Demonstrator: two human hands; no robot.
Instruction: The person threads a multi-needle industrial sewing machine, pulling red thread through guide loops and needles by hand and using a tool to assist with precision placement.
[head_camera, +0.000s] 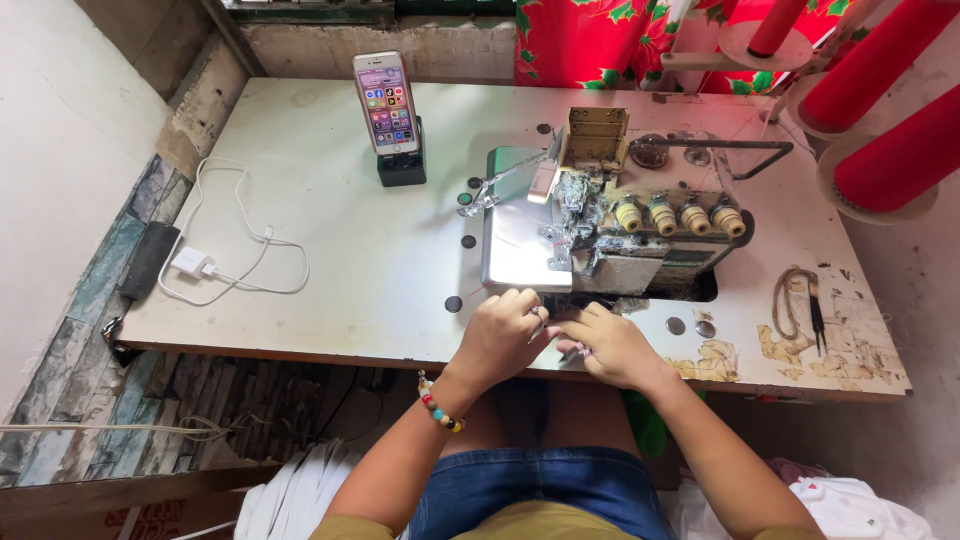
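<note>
At the far left of a worn white table (330, 260) lies one white charger with its looped cable (215, 262), and behind it one phone (385, 102) stands upright in a dark stand, screen facing the worker. At the front edge, the left hand (500, 338) and right hand (612, 345) meet, fingers curled together below one overlock sewing machine (600, 225); whether they grip anything cannot be told. The machine carries four yellowish tension dials (678, 216), and three red thread cones (880, 90) stand at the far right to feed it.

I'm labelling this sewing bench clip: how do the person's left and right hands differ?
The left hand has a beaded bracelet at its wrist and a ring; the right hand has a bare wrist. The left hand lies knuckles up, nearer the grey overlock sewing machine; the right sits lower, angled inward. Both meet at the white table's front edge; whatever they grip is hidden.
</note>
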